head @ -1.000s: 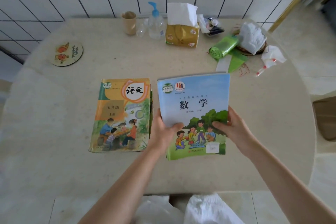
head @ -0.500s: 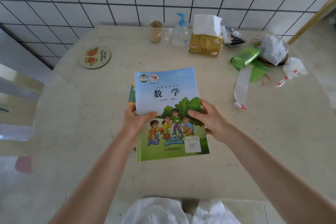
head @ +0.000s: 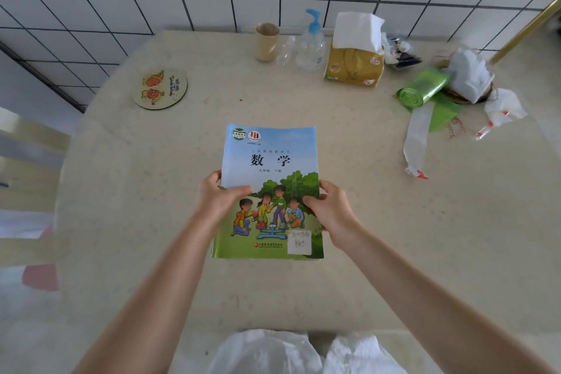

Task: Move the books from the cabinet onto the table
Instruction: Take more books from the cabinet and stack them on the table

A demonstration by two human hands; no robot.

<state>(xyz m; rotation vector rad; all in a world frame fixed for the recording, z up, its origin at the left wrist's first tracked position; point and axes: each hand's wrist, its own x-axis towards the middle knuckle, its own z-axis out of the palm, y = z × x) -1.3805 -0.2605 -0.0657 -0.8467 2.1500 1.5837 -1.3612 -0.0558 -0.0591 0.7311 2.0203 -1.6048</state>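
Note:
A blue-and-green maths textbook (head: 270,161) lies face up in the middle of the beige table (head: 394,222). It covers the orange textbook, which is hidden beneath it. My left hand (head: 217,197) grips the book's left edge, thumb on the cover. My right hand (head: 329,208) grips its right edge the same way. The cabinet is out of view.
Along the back of the table stand a brown cup (head: 267,41), a pump bottle (head: 311,44) and a yellow tissue pack (head: 355,65). A green bag roll (head: 423,88) and white plastic wrappers (head: 470,76) lie at the right. A round coaster (head: 161,89) sits at the left.
Both hands carried the maths book leftwards from beside the orange book and set it squarely on top, so the orange book no longer shows.

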